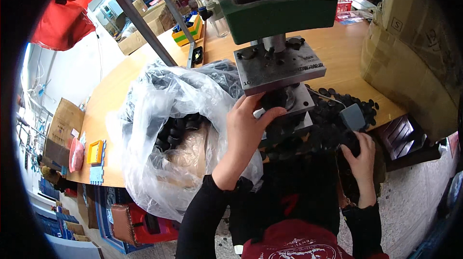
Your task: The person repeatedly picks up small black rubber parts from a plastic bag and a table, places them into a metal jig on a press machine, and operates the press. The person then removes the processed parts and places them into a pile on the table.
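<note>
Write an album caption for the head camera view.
Left hand at a black part in a green press, right hand holding a black round piece near scattered black discs.

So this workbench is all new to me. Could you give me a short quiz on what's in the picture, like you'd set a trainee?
1. True or false: the clear plastic bag has dark rounded pieces inside it.

2. Which hand is at the metal plates of the press?
A) Left
B) Right
C) Both

3. What colour is the thick block just above the upper metal plate?

Key:
1. True.
2. A. The left hand is there; the right hand is off to the side, with a dark piece at its fingers.
3. Green.
</note>
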Motion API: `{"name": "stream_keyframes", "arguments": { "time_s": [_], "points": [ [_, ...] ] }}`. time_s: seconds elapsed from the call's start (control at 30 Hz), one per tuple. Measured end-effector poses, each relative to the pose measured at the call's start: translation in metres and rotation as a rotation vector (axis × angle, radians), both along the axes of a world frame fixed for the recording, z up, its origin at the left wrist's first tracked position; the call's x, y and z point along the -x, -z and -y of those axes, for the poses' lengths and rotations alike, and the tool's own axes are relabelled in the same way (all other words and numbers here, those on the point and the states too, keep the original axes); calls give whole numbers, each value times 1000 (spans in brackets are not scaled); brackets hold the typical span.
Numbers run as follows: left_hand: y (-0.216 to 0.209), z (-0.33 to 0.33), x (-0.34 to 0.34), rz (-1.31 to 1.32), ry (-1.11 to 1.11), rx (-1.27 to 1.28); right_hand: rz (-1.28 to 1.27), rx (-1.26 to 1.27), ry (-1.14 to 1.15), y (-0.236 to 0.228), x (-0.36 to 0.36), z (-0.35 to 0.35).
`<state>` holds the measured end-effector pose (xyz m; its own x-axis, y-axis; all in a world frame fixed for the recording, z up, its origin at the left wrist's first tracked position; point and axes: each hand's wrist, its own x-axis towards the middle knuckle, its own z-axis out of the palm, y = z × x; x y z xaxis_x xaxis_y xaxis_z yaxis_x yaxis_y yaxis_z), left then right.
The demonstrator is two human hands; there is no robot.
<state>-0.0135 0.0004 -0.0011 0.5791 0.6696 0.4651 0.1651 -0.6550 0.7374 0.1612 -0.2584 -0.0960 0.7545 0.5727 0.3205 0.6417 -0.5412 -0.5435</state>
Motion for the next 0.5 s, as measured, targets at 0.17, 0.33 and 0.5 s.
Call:
{"name": "stream_keyframes", "arguments": {
  "time_s": [0.17,0.33,0.5],
  "points": [
    [-4,-10,-28,-135,32,-95,-258,366,206,52,-34,113],
    [-2,-3,-36,-229,-28,-218,-208,270,157,42,-49,103],
    [6,8,-23,-74,-96,-167,26,119,-29,-3,-54,6]
  ]
}}
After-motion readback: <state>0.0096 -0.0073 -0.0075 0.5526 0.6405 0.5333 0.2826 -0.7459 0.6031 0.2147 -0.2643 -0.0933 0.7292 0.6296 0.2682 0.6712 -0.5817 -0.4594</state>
